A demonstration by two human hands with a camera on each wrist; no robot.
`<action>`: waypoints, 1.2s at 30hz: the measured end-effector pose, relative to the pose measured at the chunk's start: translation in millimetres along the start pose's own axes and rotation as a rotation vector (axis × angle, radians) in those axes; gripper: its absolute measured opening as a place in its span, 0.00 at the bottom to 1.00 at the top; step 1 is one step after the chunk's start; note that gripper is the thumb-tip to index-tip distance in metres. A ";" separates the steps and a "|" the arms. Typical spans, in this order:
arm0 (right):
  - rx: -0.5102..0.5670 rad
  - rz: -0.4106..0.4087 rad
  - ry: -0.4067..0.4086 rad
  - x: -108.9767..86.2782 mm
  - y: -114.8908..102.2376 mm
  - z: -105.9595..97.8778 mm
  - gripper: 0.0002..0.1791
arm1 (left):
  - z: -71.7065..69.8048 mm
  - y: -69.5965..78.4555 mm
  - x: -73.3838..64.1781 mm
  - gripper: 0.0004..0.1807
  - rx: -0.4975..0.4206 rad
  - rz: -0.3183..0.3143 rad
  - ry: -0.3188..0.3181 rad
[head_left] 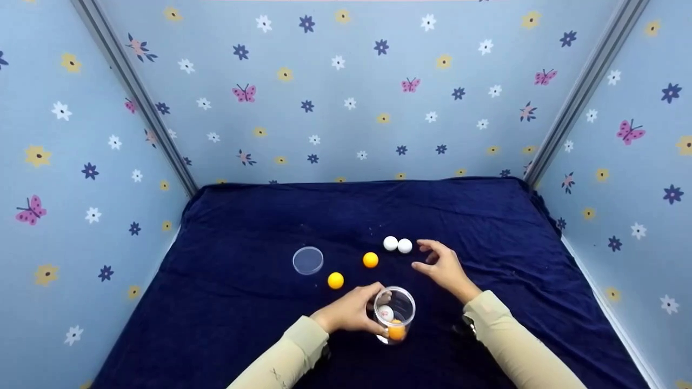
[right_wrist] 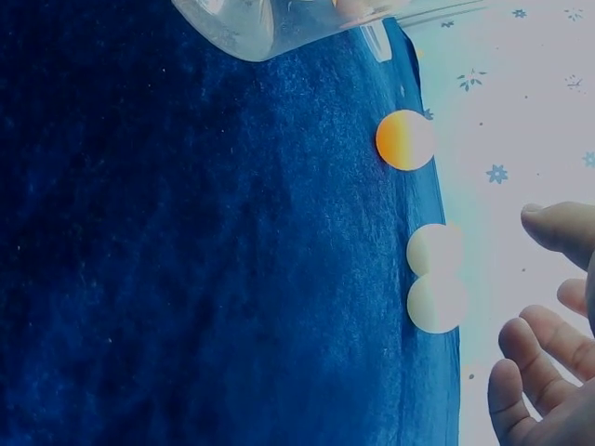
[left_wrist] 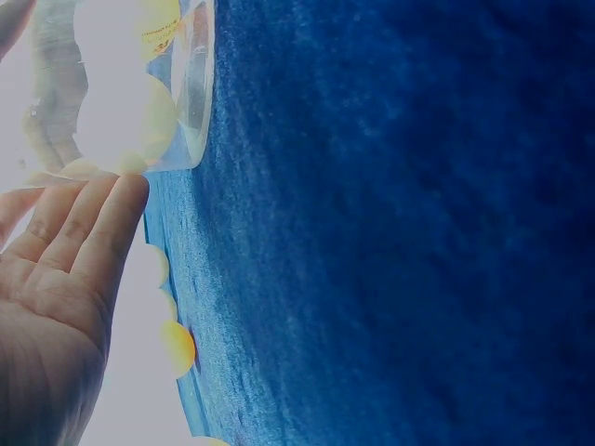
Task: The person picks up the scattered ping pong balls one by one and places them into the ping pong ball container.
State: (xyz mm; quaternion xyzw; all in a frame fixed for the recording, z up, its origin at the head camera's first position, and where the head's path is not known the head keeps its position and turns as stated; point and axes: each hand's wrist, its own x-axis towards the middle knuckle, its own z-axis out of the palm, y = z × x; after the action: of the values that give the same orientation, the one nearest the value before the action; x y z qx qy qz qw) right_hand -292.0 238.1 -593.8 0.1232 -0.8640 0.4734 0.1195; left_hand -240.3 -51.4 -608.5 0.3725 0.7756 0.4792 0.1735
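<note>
My left hand [head_left: 351, 309] grips a clear plastic jar [head_left: 400, 302] around its side, the open mouth facing up. Inside the jar lie a white ball [head_left: 385, 313] and an orange ball [head_left: 397, 330]. In the left wrist view its fingers [left_wrist: 102, 228] lie along the jar wall. My right hand [head_left: 444, 268] holds nothing, thumb and fingers spread apart, just right of two white table tennis balls [head_left: 390, 243] that sit side by side on the cloth. The right wrist view shows the same white balls [right_wrist: 435, 303] left of the fingertips.
Two orange balls lie loose on the dark blue cloth [head_left: 243, 302]: one orange ball [head_left: 370, 260] near the white pair, another orange ball [head_left: 335, 280] closer to my left hand. A clear round lid [head_left: 308, 261] rests farther left. Flower-patterned walls [head_left: 346, 108] enclose the back and sides.
</note>
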 end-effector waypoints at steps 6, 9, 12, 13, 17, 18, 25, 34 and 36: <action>0.004 0.021 -0.007 2.5 1.6 1.2 0.32 | 0.1 0.2 0.5 0.40 -0.006 0.010 -0.001; 0.002 0.033 -0.005 3.9 2.0 1.7 0.32 | 0.0 0.0 1.1 0.40 0.008 0.015 -0.001; -0.003 0.039 -0.003 5.2 2.7 2.7 0.33 | -0.1 0.3 0.8 0.40 0.021 0.016 -0.001; -0.005 0.041 -0.001 5.4 3.0 3.0 0.33 | -0.1 0.5 0.7 0.40 0.028 0.016 0.000; -0.001 0.047 0.002 7.0 4.3 4.1 0.33 | 0.1 0.8 0.2 0.39 0.022 0.007 0.000; -0.001 0.050 0.003 7.5 4.8 4.3 0.33 | 0.1 0.9 0.3 0.39 0.021 0.004 0.002; -0.008 0.063 -0.004 10.6 10.0 5.6 0.33 | -0.1 -0.7 1.3 0.40 0.023 0.004 -0.003; -0.020 0.083 -0.007 14.6 15.9 9.2 0.33 | -0.1 -0.5 0.0 0.39 0.042 0.001 0.006; -0.024 0.085 -0.003 15.9 17.5 10.4 0.33 | -0.1 0.0 -0.3 0.39 0.046 0.000 0.009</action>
State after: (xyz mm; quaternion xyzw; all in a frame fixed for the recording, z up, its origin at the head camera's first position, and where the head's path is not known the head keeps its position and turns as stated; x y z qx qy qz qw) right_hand -313.7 236.8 -607.9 0.0859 -0.8742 0.4675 0.0994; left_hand -240.2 -51.6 -608.4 0.3742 0.7871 0.4630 0.1617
